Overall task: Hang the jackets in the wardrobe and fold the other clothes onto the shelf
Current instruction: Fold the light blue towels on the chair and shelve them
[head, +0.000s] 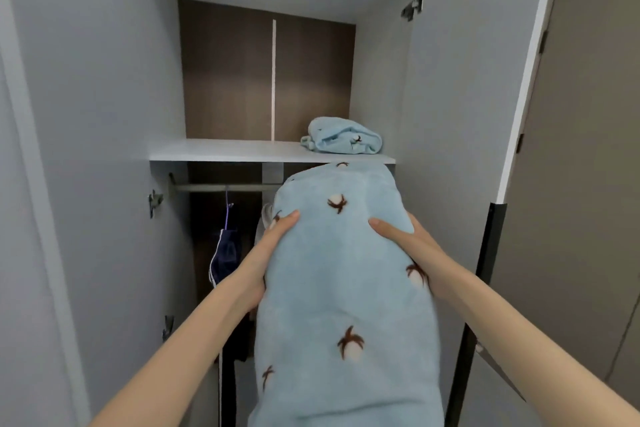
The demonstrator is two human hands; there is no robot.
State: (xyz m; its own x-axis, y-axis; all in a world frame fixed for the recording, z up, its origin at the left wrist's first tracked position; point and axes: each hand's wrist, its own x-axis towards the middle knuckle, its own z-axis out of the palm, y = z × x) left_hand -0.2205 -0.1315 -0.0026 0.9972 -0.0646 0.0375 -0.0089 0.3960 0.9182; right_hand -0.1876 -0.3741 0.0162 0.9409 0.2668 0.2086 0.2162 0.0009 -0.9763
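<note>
- Folded light-blue fleece garment, printed with brown-and-white cotton bolls, held up in front of the open wardrobe; its far end reaches the front edge of the shelf.
- Left hand grasping the garment's left side, thumb lying on top.
- Right hand grasping the right side, thumb likewise on top.
- Dark navy jacket with white piping, hanging from a purple hanger on the rail beneath the shelf.
- Second folded blue garment of the same print, lying on the shelf at its right end, against the side wall.
- Wardrobe doors standing open on both sides.
</note>
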